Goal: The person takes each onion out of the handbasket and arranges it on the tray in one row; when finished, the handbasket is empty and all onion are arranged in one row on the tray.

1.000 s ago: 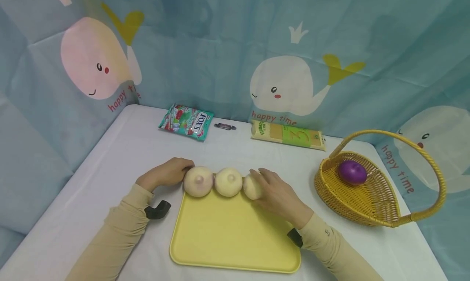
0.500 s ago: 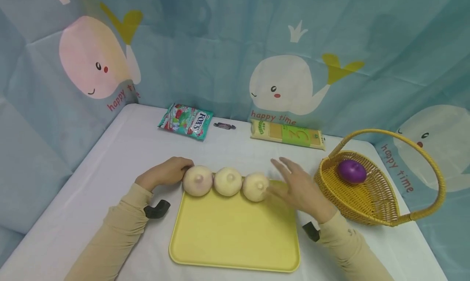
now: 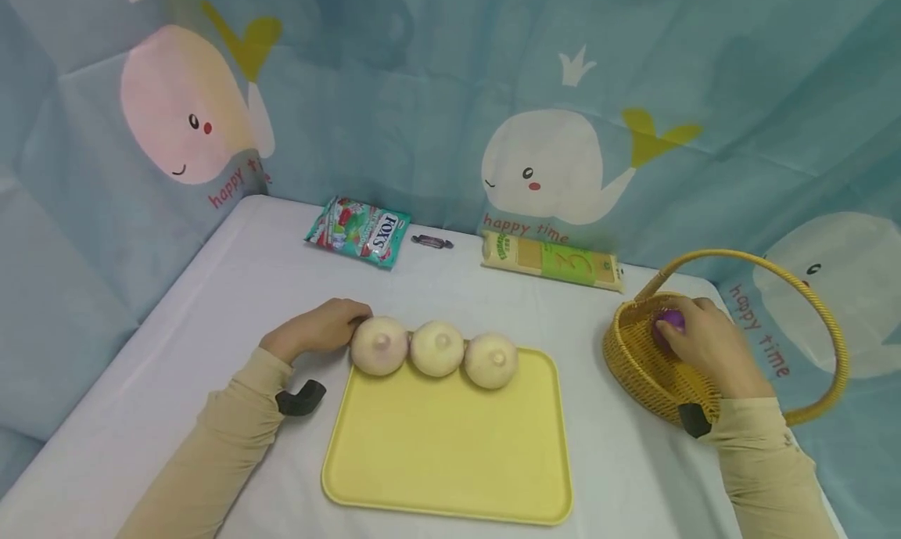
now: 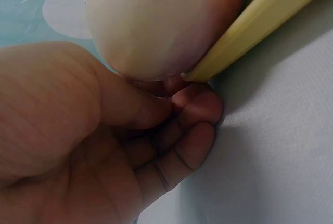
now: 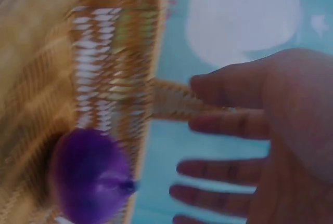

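Note:
Three round cream-coloured onion-like bulbs with nubs, the left one [image 3: 380, 347], the middle one [image 3: 437, 350] and the right one [image 3: 491, 361], line the far edge of a yellow tray [image 3: 450, 445]. My left hand [image 3: 320, 332] stays at that tray's far left corner. Its fingers curl against the left bulb and the rim; whether they pinch the rim is hidden. Over the wicker basket [image 3: 633, 367] is my right hand [image 3: 707, 343], partly covering a purple onion-like bulb [image 5: 91, 177]. In the right wrist view its fingers spread, apart from the purple bulb.
Along the back of the white table [image 3: 232, 289] lie a green candy bag [image 3: 357, 232], a small wrapped candy [image 3: 432, 242] and a yellow-green noodle packet [image 3: 552, 260]. The basket's tall handle [image 3: 809, 289] arches at the right. A blue whale-print curtain [image 3: 422, 93] hangs behind.
My right hand has let go of the right cream bulb and moved right, over the basket. The three cream bulbs stay lined up on the tray. My left hand has hardly moved.

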A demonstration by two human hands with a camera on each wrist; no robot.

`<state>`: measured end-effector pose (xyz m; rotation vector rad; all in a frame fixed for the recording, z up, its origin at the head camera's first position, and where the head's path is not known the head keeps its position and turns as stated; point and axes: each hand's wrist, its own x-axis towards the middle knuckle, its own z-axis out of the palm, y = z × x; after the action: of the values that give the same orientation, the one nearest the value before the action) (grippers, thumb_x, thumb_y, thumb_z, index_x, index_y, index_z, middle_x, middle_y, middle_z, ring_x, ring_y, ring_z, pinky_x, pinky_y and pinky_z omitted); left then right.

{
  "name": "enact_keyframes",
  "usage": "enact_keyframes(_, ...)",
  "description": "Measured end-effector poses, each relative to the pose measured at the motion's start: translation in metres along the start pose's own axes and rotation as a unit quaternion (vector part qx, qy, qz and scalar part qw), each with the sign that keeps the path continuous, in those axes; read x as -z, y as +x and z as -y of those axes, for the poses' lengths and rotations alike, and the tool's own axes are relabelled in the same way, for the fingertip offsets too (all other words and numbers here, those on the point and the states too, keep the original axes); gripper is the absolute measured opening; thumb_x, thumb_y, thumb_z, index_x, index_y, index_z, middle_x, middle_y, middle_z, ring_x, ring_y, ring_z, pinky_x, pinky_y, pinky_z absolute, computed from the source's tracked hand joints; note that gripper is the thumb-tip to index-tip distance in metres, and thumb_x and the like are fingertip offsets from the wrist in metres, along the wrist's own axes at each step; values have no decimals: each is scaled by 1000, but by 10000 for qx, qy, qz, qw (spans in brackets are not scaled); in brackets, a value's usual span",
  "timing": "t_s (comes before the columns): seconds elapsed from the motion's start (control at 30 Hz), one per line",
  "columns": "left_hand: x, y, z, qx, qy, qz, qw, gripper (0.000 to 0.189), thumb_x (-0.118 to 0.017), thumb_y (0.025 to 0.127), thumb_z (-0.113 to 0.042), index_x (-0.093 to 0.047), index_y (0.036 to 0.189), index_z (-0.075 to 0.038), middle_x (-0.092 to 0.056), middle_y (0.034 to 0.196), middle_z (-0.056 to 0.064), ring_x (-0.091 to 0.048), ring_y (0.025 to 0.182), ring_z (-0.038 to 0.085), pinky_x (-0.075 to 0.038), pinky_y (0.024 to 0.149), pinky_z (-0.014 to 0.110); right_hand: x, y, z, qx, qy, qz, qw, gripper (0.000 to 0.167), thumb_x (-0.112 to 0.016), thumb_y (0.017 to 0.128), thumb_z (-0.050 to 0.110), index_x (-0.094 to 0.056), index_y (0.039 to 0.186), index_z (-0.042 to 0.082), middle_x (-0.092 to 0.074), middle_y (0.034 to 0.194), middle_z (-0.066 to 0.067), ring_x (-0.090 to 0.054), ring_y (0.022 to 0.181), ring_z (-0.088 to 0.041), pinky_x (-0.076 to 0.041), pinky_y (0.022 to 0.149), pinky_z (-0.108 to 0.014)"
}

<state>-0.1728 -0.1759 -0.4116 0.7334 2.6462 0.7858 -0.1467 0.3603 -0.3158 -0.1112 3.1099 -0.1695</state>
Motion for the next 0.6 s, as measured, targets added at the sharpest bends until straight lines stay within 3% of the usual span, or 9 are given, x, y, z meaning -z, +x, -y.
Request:
enact_keyframes(0.17,0,0,-1,39,8,26,10000,22,-46,97,-2,-67,98,-7,-68,94,6,-59,87,19,-52,87,44,-12,1,-17,-273,69,972,9949,72,-55,97,35,-28,146,-11,-23,142,-46,-30,125,-65,-33,99,-73)
enact_keyframes(0.27,-1,0,-1,57,-1,71,10000,23,-45,98,-3,-67,99,-7,-68,96,6,-60,90,19,-52,89,45,-19,-1,-24,-264,128,1239,9919,74,-56,97,34,-26,146,-13,-22,142,-48,-28,125,-65,-31,101,-73)
enact_keyframes(0.43,0,1,-1,39,39,34,10000,22,-46,98,-3,-68,100,-8,-69,96,6,-61,90,20,-52,89,45,-21,-4,-27,-289,31,904,9955,63,-63,92,26,-40,138,-10,-41,123,-49,-40,113,-64,-42,88,-70)
enact_keyframes(0.6,0,1,-1,23,24,33,10000,22,-46,98,-3,-68,99,-8,-68,94,5,-59,87,17,-52,87,44,-18,-8,-27,-580,85,944,9938,64,-68,88,23,-39,136,-9,-38,118,-48,-48,106,-63,-45,83,-69)
